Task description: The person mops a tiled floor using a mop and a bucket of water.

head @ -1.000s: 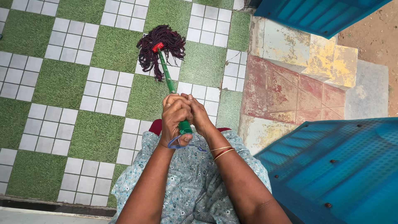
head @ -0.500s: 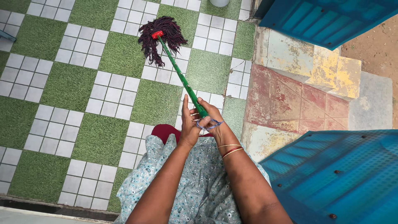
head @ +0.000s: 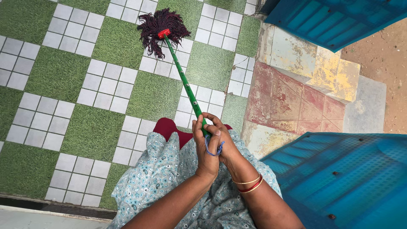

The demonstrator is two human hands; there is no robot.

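— What are the hands doing?
— The left hand (head: 206,146) and right hand (head: 224,142) are both gripping the green mop handle (head: 186,87) at its near end, fingers closed around it.
— And the mop head (head: 163,26)?
— It is resting on the green-and-white tiled floor (head: 85,85), near the far edge, beside the painted step (head: 292,97).

No packages, signs or screens in view, no label clearly visible on anything
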